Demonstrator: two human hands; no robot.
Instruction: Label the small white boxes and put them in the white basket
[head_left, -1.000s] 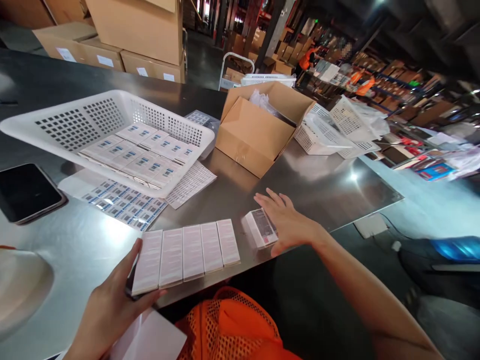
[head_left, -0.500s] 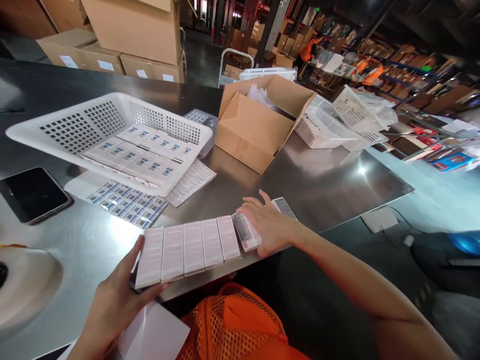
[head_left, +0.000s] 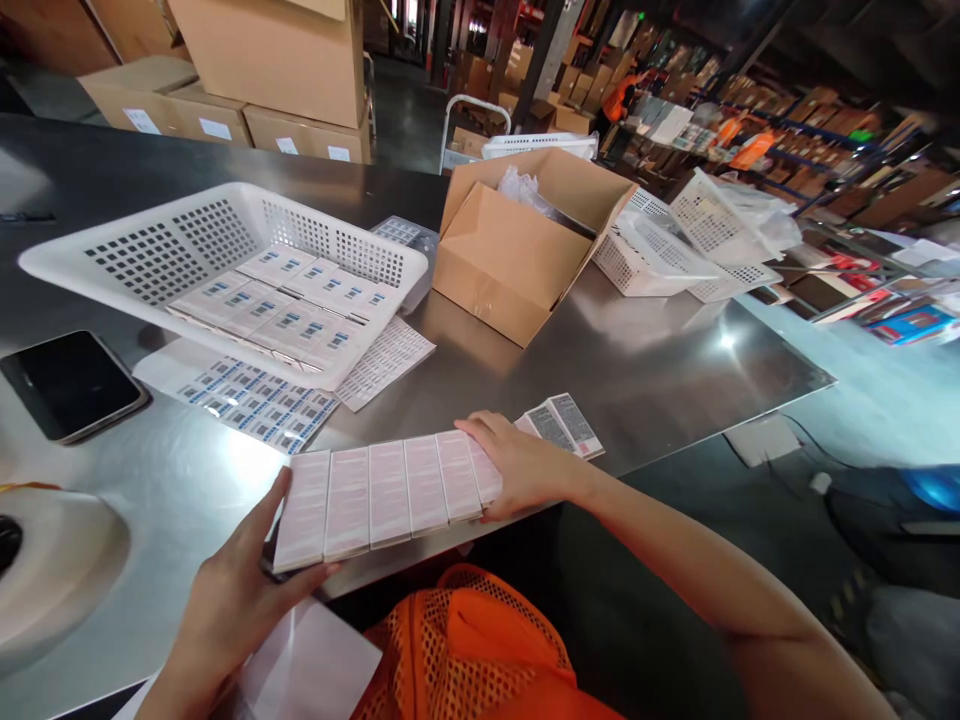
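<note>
Six slim white cartons [head_left: 386, 497] sit in a row at the tabletop [head_left: 652, 370] edge
Left hand [head_left: 225, 610] and right hand [head_left: 521, 465], fingers spread flat, brace its ends; light, stiff, likely to buckle unless squeezed endwise

Bare forearms, no sleeves, orange mesh vest [head_left: 480, 650] at chest

Right hand [head_left: 525, 468] hides the row's last box — label print unreadable.

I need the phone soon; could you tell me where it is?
The black phone lies at the table's left edge, left of the label sheets, below the white basket.
</note>
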